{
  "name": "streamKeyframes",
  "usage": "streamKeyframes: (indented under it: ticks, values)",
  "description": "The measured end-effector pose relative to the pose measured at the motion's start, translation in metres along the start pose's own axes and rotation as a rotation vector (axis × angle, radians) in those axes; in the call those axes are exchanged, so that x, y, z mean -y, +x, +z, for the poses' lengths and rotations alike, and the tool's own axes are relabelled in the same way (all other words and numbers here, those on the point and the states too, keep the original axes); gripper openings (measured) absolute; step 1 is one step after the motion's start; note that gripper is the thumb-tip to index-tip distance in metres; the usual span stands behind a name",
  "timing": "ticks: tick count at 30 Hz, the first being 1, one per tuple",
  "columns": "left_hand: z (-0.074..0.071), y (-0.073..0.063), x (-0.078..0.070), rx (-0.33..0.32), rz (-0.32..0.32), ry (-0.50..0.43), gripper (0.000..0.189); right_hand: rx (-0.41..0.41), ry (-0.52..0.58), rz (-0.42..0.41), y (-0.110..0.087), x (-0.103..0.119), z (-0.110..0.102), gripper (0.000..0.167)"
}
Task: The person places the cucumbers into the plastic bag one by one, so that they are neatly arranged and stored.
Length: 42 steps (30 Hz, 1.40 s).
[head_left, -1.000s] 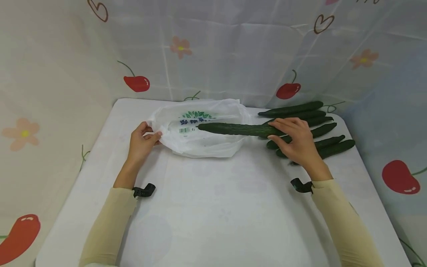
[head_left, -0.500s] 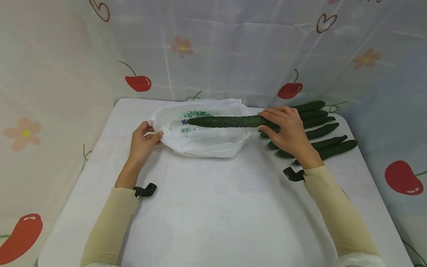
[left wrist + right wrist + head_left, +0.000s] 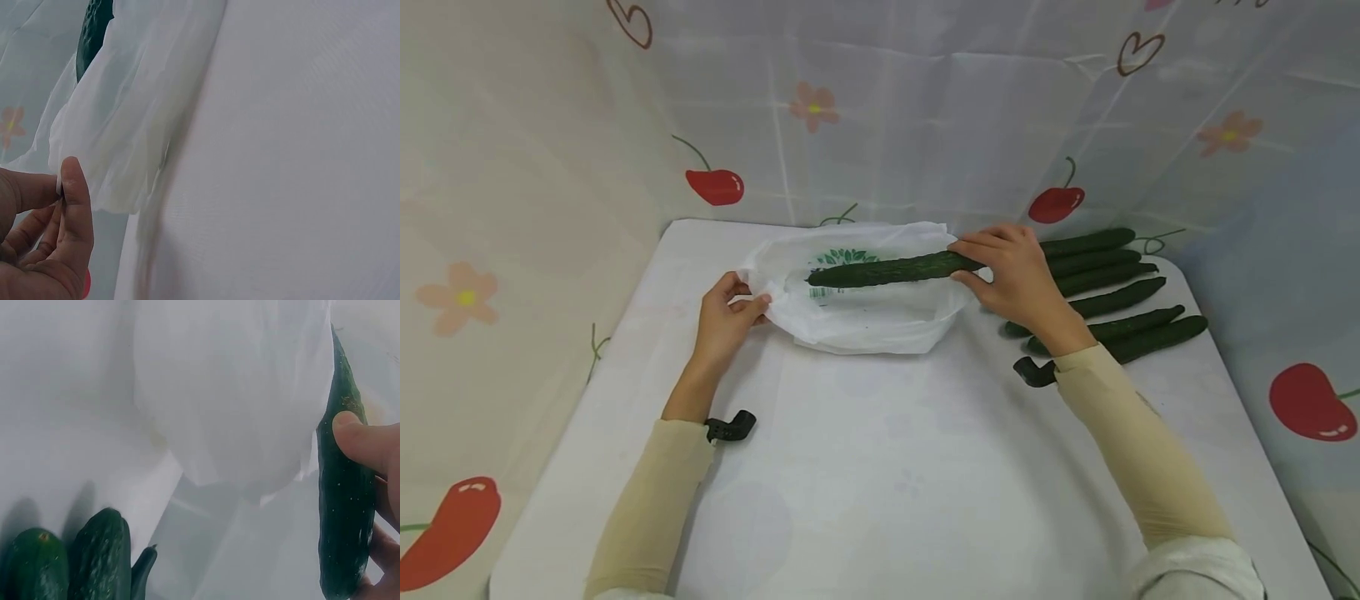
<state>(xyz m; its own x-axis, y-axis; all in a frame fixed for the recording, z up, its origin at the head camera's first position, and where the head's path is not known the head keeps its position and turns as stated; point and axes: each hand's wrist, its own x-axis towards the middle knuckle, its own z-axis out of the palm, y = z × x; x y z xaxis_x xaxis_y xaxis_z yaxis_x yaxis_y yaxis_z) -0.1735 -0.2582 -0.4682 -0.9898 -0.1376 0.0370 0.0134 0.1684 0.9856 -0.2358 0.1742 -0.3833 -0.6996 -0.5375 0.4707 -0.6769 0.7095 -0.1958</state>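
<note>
A white plastic bag (image 3: 880, 325) with green leaf print lies on its side near the table's back edge. My left hand (image 3: 727, 321) pinches the bag's left edge between thumb and fingers; the left wrist view shows the thin film (image 3: 125, 125) at the fingertips. With my right hand (image 3: 1011, 275) I grip a long dark green cucumber (image 3: 887, 272) near its right end. It lies level across the bag's print, its tip pointing left. In the right wrist view the bag's side partly hides the far end of that cucumber (image 3: 344, 506).
Several more cucumbers (image 3: 1127, 296) lie side by side at the back right of the white table (image 3: 880, 475), partly behind my right hand and forearm. A patterned curtain (image 3: 910, 125) hangs right behind the table, with more cloth at both sides.
My right hand has carried the cucumber left and slightly back, from beside the other cucumbers to over the bag. The left hand keeps its pinch on the bag, nearly still.
</note>
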Motion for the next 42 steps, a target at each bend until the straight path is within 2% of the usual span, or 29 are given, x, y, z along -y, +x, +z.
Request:
streamKeyframes:
  ticks: [10,16,29,34,42]
  values:
    - [0.005,0.000,0.000,-0.001,-0.004,-0.003,0.037,0.109,-0.078,-0.028,0.024,0.023,0.010,0.042]
    - [0.011,0.004,0.000,0.024,0.011,-0.010,0.037,0.145,-0.094,-0.017,0.032,0.028,0.014,0.042]
    - [0.009,0.004,-0.003,0.018,0.017,0.002,0.039,0.191,-0.023,0.018,0.042,0.038,0.032,0.041]
    - [0.007,0.003,-0.002,0.009,0.016,0.005,0.041,0.284,-0.031,0.003,0.047,0.042,0.036,0.044]
    - [0.004,0.000,0.001,0.006,0.005,0.015,0.043,0.473,-0.061,-0.121,0.054,0.040,0.039,0.047]
